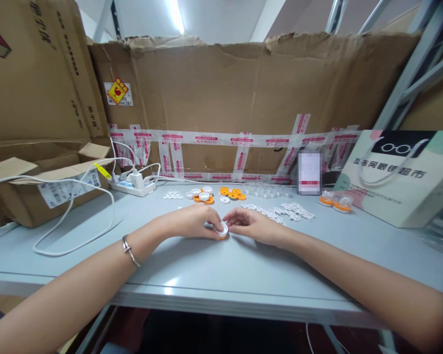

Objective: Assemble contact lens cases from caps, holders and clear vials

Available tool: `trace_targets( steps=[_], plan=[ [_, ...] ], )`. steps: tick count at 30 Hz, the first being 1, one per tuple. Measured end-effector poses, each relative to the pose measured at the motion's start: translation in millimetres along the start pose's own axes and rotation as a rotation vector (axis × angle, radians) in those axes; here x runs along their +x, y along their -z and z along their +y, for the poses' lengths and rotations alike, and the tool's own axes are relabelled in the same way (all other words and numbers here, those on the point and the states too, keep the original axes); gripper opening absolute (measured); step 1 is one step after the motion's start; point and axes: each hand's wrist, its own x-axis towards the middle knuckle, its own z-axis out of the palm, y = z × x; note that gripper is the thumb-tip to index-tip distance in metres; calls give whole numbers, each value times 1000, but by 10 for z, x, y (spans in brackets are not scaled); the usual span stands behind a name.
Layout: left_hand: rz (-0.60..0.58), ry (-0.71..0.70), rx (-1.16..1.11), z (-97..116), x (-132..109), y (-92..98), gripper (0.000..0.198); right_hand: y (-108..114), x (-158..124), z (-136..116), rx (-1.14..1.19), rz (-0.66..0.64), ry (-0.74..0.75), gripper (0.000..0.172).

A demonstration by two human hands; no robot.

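Observation:
A small round part (223,231), white on top and orange below, sits on the table near the middle. My left hand (197,222) is closed on it from the left, thumb and fingers at its side and top. On the other side my right hand (251,225) has its fingers bent together right at the part's edge; whatever its fingertips pinch is too small to make out. Just beyond the hands lie white rings (204,196) on orange ones, a pile of orange rings (233,194), and small white plastic pieces (293,211).
Clear plastic pieces (269,190) stand farther back. Toward the right are a phone (310,169), two orange-and-clear assemblies (341,204) and a paper bag (395,182). A power strip (133,186), a white cable (112,211) and an open carton (25,206) occupy the left. Large cardboard (214,88) walls the back.

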Motion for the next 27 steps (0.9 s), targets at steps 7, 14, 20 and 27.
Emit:
trace_targets(
  steps=[7,14,20,27],
  plan=[
    [187,-15,-105,-8,19,19,19,-33,-61,-126,274,88,-131,18],
    [337,3,-229,27,6,138,19,-44,-141,-279,702,-51,-95,19],
    [309,40,-161,-154,51,18,23,-117,-68,-171,802,9,-162,16],
    [315,77,-204,-227,62,-29,24,-99,-51,-141,754,83,-219,17]
  ],
)
